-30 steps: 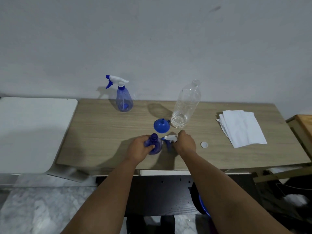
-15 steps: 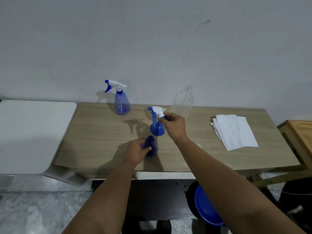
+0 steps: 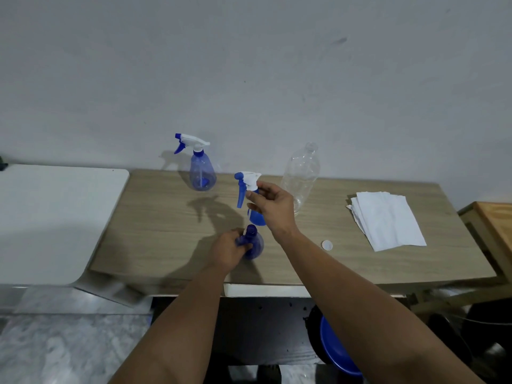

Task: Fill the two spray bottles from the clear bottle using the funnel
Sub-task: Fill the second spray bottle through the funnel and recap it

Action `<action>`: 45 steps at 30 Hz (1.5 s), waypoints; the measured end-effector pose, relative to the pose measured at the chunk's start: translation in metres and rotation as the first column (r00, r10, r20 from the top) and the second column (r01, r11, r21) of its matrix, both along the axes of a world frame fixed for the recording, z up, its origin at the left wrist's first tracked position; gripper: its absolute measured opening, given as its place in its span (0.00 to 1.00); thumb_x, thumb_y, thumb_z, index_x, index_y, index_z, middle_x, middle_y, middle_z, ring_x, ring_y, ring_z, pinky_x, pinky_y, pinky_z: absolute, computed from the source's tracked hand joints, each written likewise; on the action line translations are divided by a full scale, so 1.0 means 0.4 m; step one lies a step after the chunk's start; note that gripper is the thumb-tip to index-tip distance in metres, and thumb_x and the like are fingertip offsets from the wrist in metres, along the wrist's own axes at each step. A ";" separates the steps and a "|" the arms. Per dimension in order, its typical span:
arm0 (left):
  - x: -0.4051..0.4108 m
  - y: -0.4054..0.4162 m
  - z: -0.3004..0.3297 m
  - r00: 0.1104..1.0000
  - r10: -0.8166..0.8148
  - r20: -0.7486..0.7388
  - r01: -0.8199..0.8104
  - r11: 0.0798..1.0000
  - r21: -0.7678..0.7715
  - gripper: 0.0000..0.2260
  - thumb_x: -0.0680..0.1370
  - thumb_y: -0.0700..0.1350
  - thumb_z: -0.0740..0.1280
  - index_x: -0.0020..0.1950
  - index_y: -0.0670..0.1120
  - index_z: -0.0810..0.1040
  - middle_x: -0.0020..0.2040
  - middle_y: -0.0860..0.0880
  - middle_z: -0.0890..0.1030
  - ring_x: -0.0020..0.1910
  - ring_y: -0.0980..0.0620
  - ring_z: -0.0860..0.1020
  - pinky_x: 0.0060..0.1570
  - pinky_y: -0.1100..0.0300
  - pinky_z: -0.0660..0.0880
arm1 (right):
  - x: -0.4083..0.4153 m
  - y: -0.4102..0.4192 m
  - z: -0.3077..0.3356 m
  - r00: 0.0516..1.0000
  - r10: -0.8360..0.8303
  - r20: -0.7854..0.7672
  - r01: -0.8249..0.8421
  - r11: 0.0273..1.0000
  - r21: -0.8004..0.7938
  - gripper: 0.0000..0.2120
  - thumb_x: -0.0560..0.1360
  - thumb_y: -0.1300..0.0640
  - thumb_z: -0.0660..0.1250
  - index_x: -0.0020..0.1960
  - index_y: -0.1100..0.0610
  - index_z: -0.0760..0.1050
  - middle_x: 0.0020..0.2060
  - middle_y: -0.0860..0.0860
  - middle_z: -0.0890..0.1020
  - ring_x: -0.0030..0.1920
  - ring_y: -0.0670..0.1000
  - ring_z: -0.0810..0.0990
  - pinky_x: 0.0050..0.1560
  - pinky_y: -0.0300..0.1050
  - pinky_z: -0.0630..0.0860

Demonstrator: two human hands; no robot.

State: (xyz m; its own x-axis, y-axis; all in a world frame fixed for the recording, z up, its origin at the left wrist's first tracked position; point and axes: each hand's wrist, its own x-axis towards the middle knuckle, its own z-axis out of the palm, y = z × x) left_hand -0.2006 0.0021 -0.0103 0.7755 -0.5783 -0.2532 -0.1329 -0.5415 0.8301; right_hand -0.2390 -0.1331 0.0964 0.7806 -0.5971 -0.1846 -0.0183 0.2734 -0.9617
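Right hand (image 3: 273,205) has carried the spray head (image 3: 247,182) up off the near bottle since a second ago, when it sat low beside the bottle neck; half a second ago it was about where it is now, left hand has stayed put on the bottle

Right hand pinches the white and blue spray head by its collar, thumb and fingertips closed round it, other fingers loosely curled, trigger hanging down, whole head held in the air above the table (image 3: 155,234)

Left hand (image 3: 228,249) grips the near spray bottle (image 3: 253,242) round its neck and shoulder, fingers wrapped on it; bottle stands upright near the front edge of table, mouth uncovered

Blue funnel (image 3: 256,218) sits on the table just behind the near bottle, mostly hidden by the right hand and wrist, only lower part showing

Clear bottle (image 3: 302,176) stands upright behind the right hand near the wall, no cap on; cannot tell how much liquid is in it

Far spray bottle (image 3: 202,173) stands upright at the back left of table, its spray head on, well apart from both hands

Small white cap (image 3: 327,245) lies flat on the table to the right of the right forearm

Stack of white paper towels (image 3: 388,220) lies at the right end of table

White surface (image 3: 55,217) adjoins the table on the left, blue basin (image 3: 336,353) on the floor below the table
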 end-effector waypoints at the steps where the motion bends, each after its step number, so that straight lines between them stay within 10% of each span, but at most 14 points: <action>1: 0.000 0.000 -0.002 1.000 0.006 -0.006 -0.006 1.000 0.000 0.11 0.73 0.45 0.73 0.55 0.49 0.81 0.47 0.49 0.84 0.48 0.48 0.82 0.53 0.48 0.77 | -0.002 -0.001 -0.001 1.000 0.000 0.003 0.000 1.000 -0.006 0.15 0.73 0.69 0.77 0.58 0.61 0.80 0.45 0.56 0.83 0.44 0.53 0.84 0.47 0.46 0.86; 38: -0.008 -0.003 0.019 0.998 0.056 0.028 -0.058 0.994 0.096 0.05 0.75 0.42 0.72 0.41 0.48 0.78 0.35 0.50 0.79 0.35 0.48 0.78 0.33 0.60 0.67 | -0.103 0.017 -0.219 0.977 0.105 -0.183 -0.161 0.931 -0.327 0.13 0.71 0.68 0.77 0.54 0.58 0.85 0.47 0.51 0.88 0.51 0.51 0.87 0.54 0.45 0.82; 45: -0.018 -0.008 0.016 0.993 0.117 -0.035 -0.113 0.988 0.106 0.08 0.75 0.38 0.69 0.53 0.41 0.82 0.40 0.43 0.83 0.39 0.44 0.80 0.39 0.57 0.71 | -0.097 0.046 -0.225 0.961 -0.057 -0.271 -0.032 0.949 -0.314 0.13 0.68 0.64 0.77 0.50 0.57 0.79 0.42 0.50 0.86 0.43 0.49 0.85 0.47 0.48 0.82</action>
State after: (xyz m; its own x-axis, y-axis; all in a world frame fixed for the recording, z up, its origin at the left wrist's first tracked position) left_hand -0.2080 -0.0011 -0.0038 0.8232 -0.4550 -0.3397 -0.0319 -0.6343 0.7724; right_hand -0.2777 -0.1148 0.0062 0.7188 -0.6682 -0.1917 -0.2907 -0.0385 -0.9560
